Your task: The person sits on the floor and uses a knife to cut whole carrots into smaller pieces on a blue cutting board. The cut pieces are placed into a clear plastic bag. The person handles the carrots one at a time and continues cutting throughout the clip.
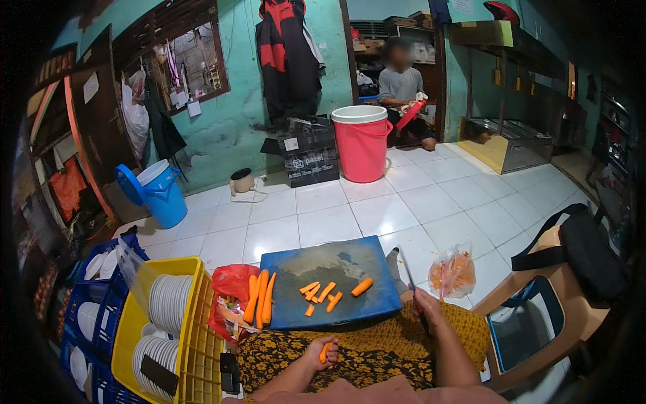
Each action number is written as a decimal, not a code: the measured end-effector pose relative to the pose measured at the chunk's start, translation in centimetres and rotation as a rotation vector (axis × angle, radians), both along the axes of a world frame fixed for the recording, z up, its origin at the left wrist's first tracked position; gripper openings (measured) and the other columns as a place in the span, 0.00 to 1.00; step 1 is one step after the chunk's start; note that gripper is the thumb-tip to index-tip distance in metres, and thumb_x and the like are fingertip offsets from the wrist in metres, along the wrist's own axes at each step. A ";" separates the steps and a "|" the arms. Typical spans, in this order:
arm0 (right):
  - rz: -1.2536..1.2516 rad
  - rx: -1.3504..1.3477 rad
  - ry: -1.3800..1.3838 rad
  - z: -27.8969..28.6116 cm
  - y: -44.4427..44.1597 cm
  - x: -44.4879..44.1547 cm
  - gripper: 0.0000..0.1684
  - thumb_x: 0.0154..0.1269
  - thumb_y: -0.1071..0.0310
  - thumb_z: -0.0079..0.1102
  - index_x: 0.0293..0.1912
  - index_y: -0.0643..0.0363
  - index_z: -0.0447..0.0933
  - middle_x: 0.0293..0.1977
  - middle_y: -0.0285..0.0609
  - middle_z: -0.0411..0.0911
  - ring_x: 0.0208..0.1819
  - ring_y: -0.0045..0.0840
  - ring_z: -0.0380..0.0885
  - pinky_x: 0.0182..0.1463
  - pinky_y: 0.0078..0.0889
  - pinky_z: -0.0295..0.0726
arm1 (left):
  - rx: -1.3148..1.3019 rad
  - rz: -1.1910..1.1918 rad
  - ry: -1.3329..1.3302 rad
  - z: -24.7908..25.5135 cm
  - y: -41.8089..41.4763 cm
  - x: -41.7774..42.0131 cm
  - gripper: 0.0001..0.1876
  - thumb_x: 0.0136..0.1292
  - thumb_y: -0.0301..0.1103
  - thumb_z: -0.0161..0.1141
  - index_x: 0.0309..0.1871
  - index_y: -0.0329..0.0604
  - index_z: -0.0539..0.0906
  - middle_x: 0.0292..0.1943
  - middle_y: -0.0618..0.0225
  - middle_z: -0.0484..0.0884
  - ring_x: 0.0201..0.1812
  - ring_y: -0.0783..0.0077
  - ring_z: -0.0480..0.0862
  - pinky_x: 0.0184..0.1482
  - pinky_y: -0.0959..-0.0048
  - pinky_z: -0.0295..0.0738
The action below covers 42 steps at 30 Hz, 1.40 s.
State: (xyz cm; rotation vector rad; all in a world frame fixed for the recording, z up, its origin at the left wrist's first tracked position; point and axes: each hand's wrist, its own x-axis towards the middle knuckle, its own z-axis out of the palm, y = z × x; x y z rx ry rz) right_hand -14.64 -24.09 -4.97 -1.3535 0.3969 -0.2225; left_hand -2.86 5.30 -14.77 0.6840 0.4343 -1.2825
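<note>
A piece of carrot [324,353] is gripped in my left hand [318,354], which rests over my patterned skirt. My right hand [427,309] holds a knife [408,270] by its handle, blade pointing up and away, just off the right edge of the blue cutting board [282,295]. Several cut carrot sticks [327,292] lie near the middle of the board. Right of them sits a thicker carrot chunk [362,287]. Whole peeled carrots [262,298] lie side by side at the board's left edge.
Left stands a yellow crate [197,323] of white plates, with a phone [159,374] on top. A red plastic bag [229,280] holds scraps. A clear bag [452,272] with orange contents lies on the floor, near a plastic chair [570,328]. Beyond, a person [401,86] sits behind a pink bucket [359,149].
</note>
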 end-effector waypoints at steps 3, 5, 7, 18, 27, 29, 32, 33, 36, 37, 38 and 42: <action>-0.126 0.277 -0.007 -1.0 -0.8 0.5 0.27 0.64 0.43 0.41 0.55 0.48 0.63 0.12 0.33 0.60 0.11 0.18 0.58 0.15 0.20 0.55 | 0.035 0.019 -0.025 -0.1 0.2 -0.1 0.11 0.67 0.41 0.42 0.35 0.43 0.67 0.16 0.71 0.64 0.14 0.79 0.59 0.16 0.79 0.56; -0.211 0.486 -0.050 -2.4 -1.3 0.9 0.25 0.64 0.43 0.41 0.53 0.47 0.64 0.12 0.34 0.60 0.11 0.19 0.58 0.16 0.23 0.56 | 0.061 0.004 -0.050 0.0 -0.3 0.0 0.11 0.67 0.41 0.42 0.35 0.43 0.67 0.16 0.72 0.64 0.14 0.79 0.60 0.16 0.80 0.56; -0.234 0.566 -0.004 -3.4 -1.5 1.4 0.25 0.63 0.41 0.40 0.50 0.48 0.64 0.12 0.34 0.61 0.12 0.22 0.58 0.17 0.26 0.57 | 0.050 -0.002 -0.074 0.3 -0.5 0.0 0.11 0.67 0.41 0.42 0.34 0.44 0.67 0.16 0.72 0.63 0.14 0.80 0.59 0.16 0.80 0.56; -0.132 0.607 0.102 -4.9 0.1 2.4 0.21 0.63 0.41 0.38 0.43 0.46 0.66 0.13 0.35 0.62 0.13 0.25 0.59 0.18 0.28 0.58 | 0.070 -0.022 -0.129 0.9 -0.3 -0.3 0.12 0.67 0.41 0.40 0.34 0.44 0.67 0.16 0.73 0.63 0.14 0.80 0.59 0.16 0.80 0.55; -0.101 0.634 0.079 -4.7 0.3 2.1 0.21 0.64 0.43 0.37 0.44 0.47 0.66 0.13 0.36 0.63 0.13 0.24 0.60 0.18 0.27 0.60 | 0.102 -0.002 -0.078 0.6 -0.4 -0.4 0.12 0.67 0.41 0.40 0.34 0.43 0.67 0.16 0.73 0.63 0.13 0.80 0.60 0.16 0.79 0.56; -0.111 0.627 0.084 -4.7 0.1 2.0 0.21 0.64 0.42 0.38 0.44 0.46 0.67 0.13 0.35 0.63 0.14 0.23 0.60 0.18 0.27 0.60 | 0.121 -0.002 -0.106 0.7 -0.5 -0.6 0.11 0.67 0.41 0.41 0.34 0.43 0.66 0.16 0.73 0.63 0.13 0.80 0.60 0.16 0.80 0.56; -0.104 0.650 0.092 -4.6 0.0 2.0 0.21 0.63 0.42 0.39 0.44 0.46 0.67 0.13 0.35 0.63 0.14 0.23 0.60 0.18 0.27 0.59 | 0.097 -0.013 -0.110 0.7 -0.4 -0.5 0.11 0.67 0.40 0.40 0.34 0.44 0.66 0.16 0.73 0.63 0.14 0.80 0.59 0.16 0.80 0.56; -0.101 0.655 0.089 -4.6 0.1 2.1 0.21 0.63 0.42 0.39 0.44 0.46 0.67 0.13 0.35 0.63 0.14 0.23 0.60 0.18 0.27 0.59 | 0.090 -0.007 -0.104 0.8 -0.3 -0.6 0.11 0.67 0.40 0.40 0.34 0.44 0.66 0.16 0.73 0.63 0.14 0.80 0.59 0.16 0.80 0.56; -0.086 0.663 0.084 -4.8 0.3 2.1 0.21 0.64 0.43 0.38 0.46 0.47 0.66 0.13 0.35 0.63 0.14 0.23 0.60 0.19 0.27 0.59 | 0.052 -0.012 -0.088 0.2 -0.1 -0.3 0.11 0.67 0.41 0.40 0.35 0.44 0.66 0.16 0.73 0.62 0.14 0.80 0.59 0.16 0.80 0.55; -0.081 0.665 0.083 -4.8 0.4 2.2 0.22 0.65 0.44 0.37 0.48 0.47 0.65 0.13 0.35 0.63 0.14 0.23 0.60 0.19 0.27 0.59 | 0.046 -0.010 -0.084 0.2 0.0 -0.4 0.11 0.67 0.41 0.40 0.35 0.44 0.66 0.16 0.73 0.62 0.14 0.80 0.59 0.16 0.80 0.55; -0.076 0.662 0.086 -4.8 0.5 2.2 0.22 0.65 0.44 0.37 0.48 0.48 0.65 0.13 0.35 0.63 0.14 0.23 0.59 0.19 0.27 0.59 | 0.074 -0.014 -0.099 0.2 0.0 -0.4 0.11 0.67 0.41 0.41 0.35 0.44 0.66 0.16 0.73 0.62 0.14 0.80 0.59 0.16 0.80 0.55; -0.064 0.646 0.097 -4.6 0.7 2.2 0.23 0.65 0.44 0.37 0.50 0.49 0.63 0.13 0.36 0.62 0.14 0.24 0.59 0.19 0.28 0.59 | 0.117 -0.020 -0.135 0.7 -0.3 -0.5 0.11 0.67 0.41 0.41 0.36 0.43 0.66 0.16 0.73 0.63 0.14 0.80 0.59 0.16 0.80 0.55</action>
